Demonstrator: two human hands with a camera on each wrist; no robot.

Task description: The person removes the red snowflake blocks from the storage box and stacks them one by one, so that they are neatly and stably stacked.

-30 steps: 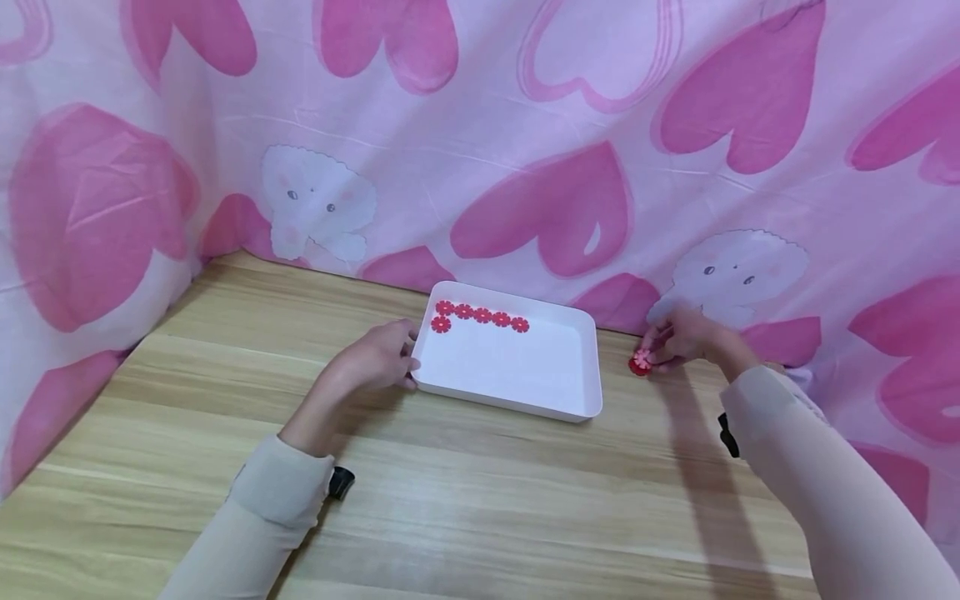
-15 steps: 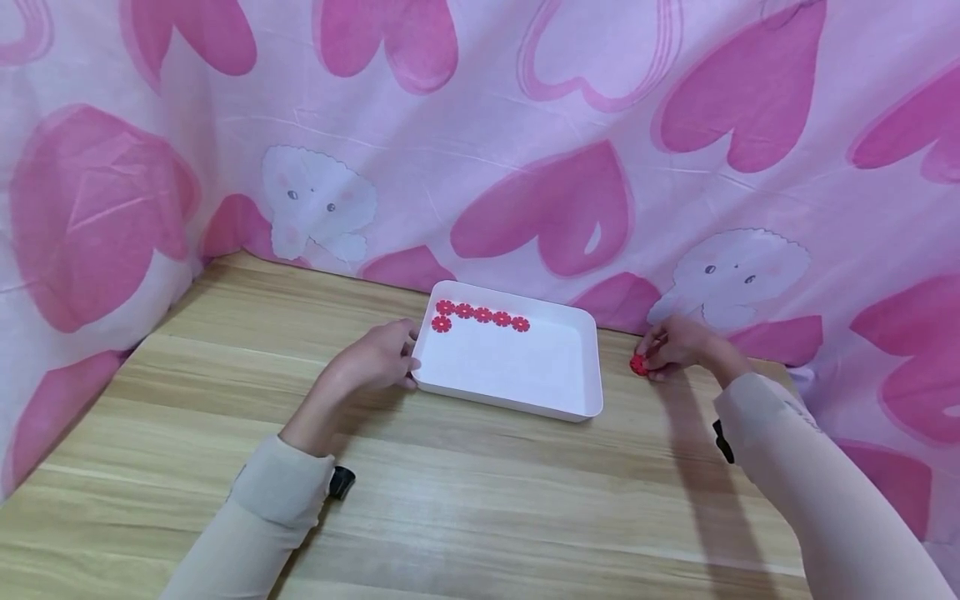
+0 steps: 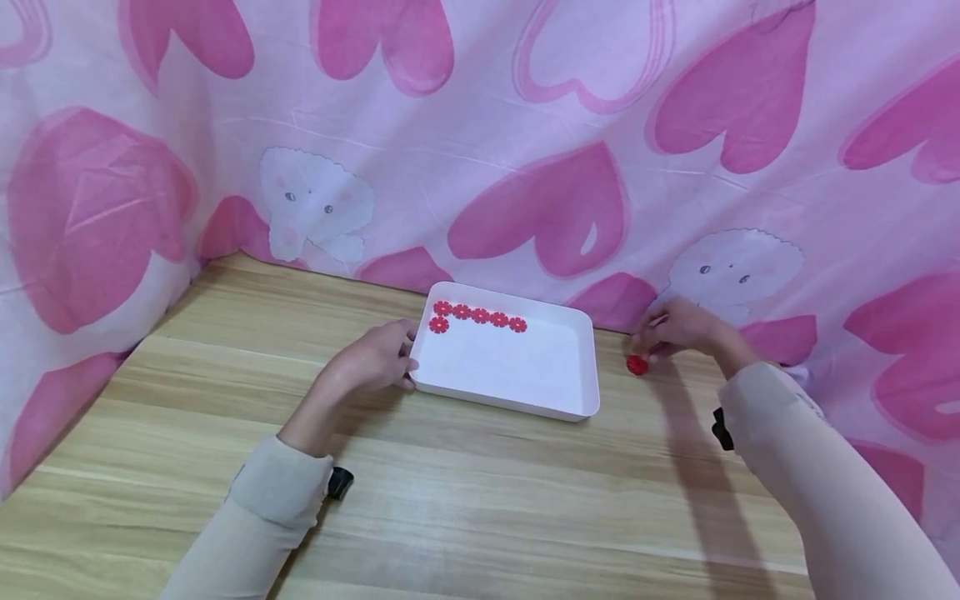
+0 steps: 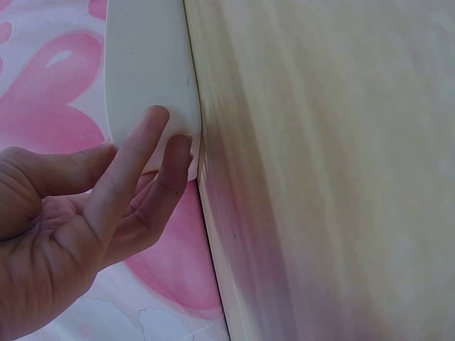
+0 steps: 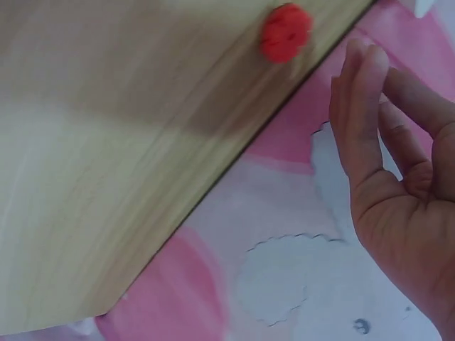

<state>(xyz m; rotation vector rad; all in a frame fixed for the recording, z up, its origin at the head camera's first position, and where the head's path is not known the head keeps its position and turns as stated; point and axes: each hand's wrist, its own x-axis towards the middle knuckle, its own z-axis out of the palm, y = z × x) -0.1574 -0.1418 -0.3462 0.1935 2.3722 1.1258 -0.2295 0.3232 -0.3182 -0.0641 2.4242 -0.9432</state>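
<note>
In the head view a white tray (image 3: 517, 358) holds several red flower-shaped plastic pieces (image 3: 481, 316), lined up along its far wall, with one more below the row's left end. My left hand (image 3: 375, 354) touches the tray's left end; in the left wrist view its fingers (image 4: 153, 131) lie against the outer wall, and the thumb is at the rim. To the tray's right, another red flower-shaped piece (image 3: 637, 365), thick like a small stack, sits on the table. Just above and behind it is my right hand (image 3: 678, 327), fingertips close together and apart from the piece, nothing visible between them.
A wooden table (image 3: 450, 500) carries everything. Pink and white cloth (image 3: 420, 167) with hearts and white cartoon animals hangs along its back and sides. The table's far edge runs close behind the tray and the right-hand piece.
The right hand was at the red piece, fingers on it; now it has let go and risen slightly away. A lighter-looking face seen there a second ago no longer shows. Left hand and tray stay put.
</note>
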